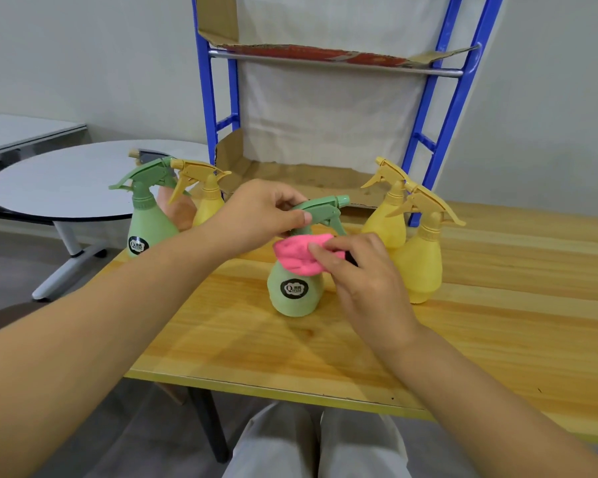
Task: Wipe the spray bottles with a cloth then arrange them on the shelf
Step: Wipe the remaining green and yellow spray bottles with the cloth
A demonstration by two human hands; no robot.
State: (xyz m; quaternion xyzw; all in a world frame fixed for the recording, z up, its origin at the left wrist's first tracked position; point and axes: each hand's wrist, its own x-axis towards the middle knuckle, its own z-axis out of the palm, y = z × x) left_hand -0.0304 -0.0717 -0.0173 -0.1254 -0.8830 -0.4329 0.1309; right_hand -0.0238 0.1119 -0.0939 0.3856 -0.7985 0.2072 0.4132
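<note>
the green bottle [292,291] stands on the table [463,339], at the middle. the left hand [259,215] pinches its spray head between thumb and fingers. the right hand [363,270], at the bottle's 3 o'clock, grips the cloth [299,251] and presses it on the bottle's shoulder. at 10 o'clock stand a second green bottle [145,222] and a left yellow bottle [206,205]. at 2 o'clock the front yellow bottle [420,267] stands just beside the back yellow bottle [389,219]. the shelf [453,108] rises at 12 o'clock, lined with cardboard [308,181].

Pale grey trousers [280,450], bare forearms [118,305]
</note>
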